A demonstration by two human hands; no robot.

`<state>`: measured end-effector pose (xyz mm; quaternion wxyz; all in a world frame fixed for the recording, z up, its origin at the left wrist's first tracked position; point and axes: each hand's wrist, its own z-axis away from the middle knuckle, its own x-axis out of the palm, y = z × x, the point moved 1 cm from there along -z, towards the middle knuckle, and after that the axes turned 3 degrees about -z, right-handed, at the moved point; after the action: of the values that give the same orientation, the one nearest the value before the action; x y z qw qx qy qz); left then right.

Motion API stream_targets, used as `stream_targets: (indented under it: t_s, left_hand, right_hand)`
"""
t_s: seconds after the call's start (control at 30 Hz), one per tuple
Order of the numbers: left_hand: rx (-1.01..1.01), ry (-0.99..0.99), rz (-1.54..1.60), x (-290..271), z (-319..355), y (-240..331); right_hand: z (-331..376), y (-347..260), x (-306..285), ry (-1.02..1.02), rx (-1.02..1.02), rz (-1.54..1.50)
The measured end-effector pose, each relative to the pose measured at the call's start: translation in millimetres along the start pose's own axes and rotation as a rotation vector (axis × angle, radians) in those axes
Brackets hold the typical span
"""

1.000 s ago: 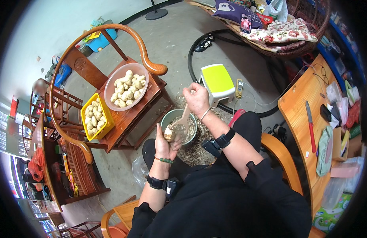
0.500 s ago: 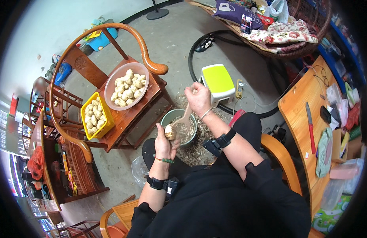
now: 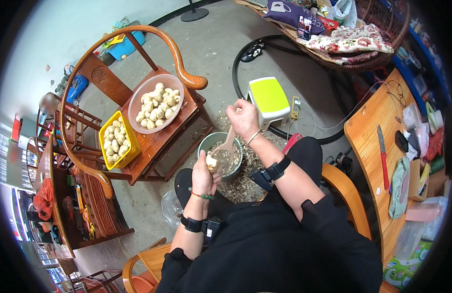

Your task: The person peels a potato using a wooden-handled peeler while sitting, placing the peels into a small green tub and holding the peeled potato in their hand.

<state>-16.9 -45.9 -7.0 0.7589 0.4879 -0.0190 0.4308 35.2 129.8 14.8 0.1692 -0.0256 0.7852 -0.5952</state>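
Note:
My left hand (image 3: 203, 177) is closed around a pale round vegetable (image 3: 211, 162), cream with some brownish skin; its exact kind is unclear. In my right hand (image 3: 242, 118) is a flat wooden spoon (image 3: 227, 146), pointing down. Its wide end is blurred and lies against or just beside the vegetable. Both hands are above a green bucket (image 3: 202, 146) holding brownish scraps. On the wooden armchair to the left, a clear pinkish bowl (image 3: 131, 110) and a yellow basket (image 3: 133, 152) hold several similar pale vegetables.
Scraps (image 3: 242, 187) litter the floor around the bucket. A stool with a lime-green top (image 3: 268, 94) stands just beyond my right hand. The wooden armchair (image 3: 152, 146) is at the left. On the right, a wooden table (image 3: 365, 129) bears a red-handled knife (image 3: 384, 161).
My left hand has turned slightly, its thumb now nearer the vegetable. The wooden spoon has shifted a little, and my right hand has lowered slightly. Both grips are kept.

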Motion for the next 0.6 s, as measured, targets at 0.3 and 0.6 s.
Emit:
stream_targets:
  t_s: [0.3, 0.6]
  left_hand:
    - [0.043, -0.053, 0.074, -2, 4, 2]
    - [-0.114, -0.081, 0.153, -5, -4, -2]
  right_hand:
    - [-20, 41, -17, 0.108, 0.044, 0.079]
    - [12, -7, -1, -0.065, 0.003, -0.018]
